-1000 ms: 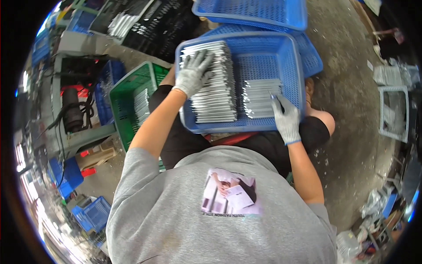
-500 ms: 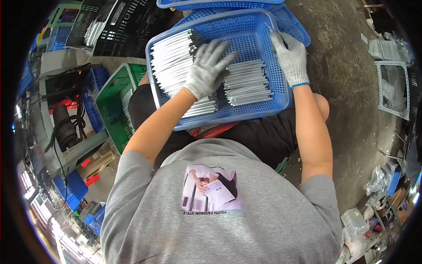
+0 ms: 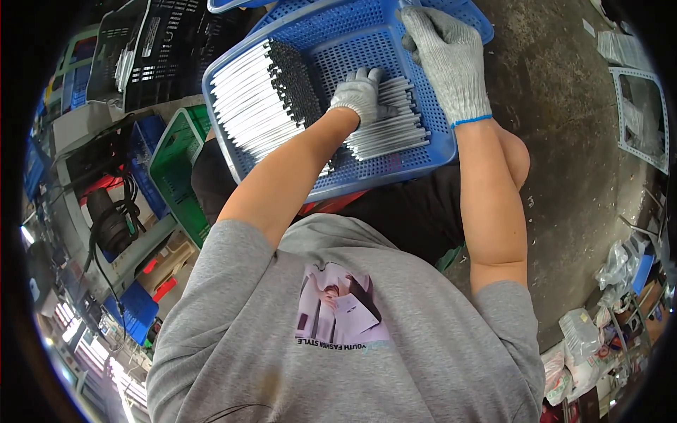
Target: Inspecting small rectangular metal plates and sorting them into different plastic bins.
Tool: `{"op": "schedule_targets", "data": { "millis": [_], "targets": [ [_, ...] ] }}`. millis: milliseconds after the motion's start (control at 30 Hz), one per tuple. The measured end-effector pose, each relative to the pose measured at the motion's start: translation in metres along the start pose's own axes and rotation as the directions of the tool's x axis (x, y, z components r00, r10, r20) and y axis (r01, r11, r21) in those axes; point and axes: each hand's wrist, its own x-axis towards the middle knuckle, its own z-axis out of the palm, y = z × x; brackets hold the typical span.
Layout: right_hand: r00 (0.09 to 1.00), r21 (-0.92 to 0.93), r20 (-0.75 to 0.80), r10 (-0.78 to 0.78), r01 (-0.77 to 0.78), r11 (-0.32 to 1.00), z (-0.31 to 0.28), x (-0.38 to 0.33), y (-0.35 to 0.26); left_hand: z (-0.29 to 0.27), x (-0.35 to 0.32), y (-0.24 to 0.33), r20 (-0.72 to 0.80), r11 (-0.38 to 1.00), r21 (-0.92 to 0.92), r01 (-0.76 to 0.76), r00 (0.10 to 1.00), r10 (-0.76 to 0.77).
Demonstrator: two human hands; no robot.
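Note:
A blue perforated basket [image 3: 352, 42] rests on my lap. A large row of thin silver metal strips [image 3: 247, 106] with dark ends fills its left side. A smaller pile of the same strips [image 3: 391, 134] lies on its right side. My left hand [image 3: 360, 95], in a grey knit glove, is curled over the near end of the smaller pile. My right hand [image 3: 444, 60], also gloved, grips the basket's far right wall. I am seated, with dark trousers under the basket.
A second blue basket [image 3: 472, 14] sits under the first. A green crate [image 3: 176, 169] and a black crate [image 3: 162, 49] stand to my left, beside a machine with cables [image 3: 106, 211]. On the right are concrete floor [image 3: 564, 141], a grey frame [image 3: 642, 113] and plastic bags [image 3: 585, 338].
My left hand moved from the large row of strips across to the smaller pile. My right hand went from the smaller pile to the basket's right wall.

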Motion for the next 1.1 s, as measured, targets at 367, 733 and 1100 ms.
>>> {"op": "schedule_targets", "data": {
  "millis": [367, 733, 1100],
  "targets": [
    [1.000, -0.132, -0.008, 0.000, -0.001, 0.991, 0.001, -0.008, -0.005, 0.016, -0.005, -0.007, 0.102, 0.996, -0.049, -0.078, 0.991, 0.083],
    [0.999, -0.157, 0.029, -0.017, 0.021, 0.987, 0.003, -0.011, -0.010, 0.016, -0.014, -0.026, 0.176, 0.786, -0.616, 0.057, 0.982, 0.067],
    [1.000, -0.066, 0.021, -0.022, 0.023, 0.998, 0.005, -0.008, -0.006, -0.035, -0.018, -0.022, 0.148, 0.139, -0.971, 0.193, 0.949, -0.279]
  ]
}}
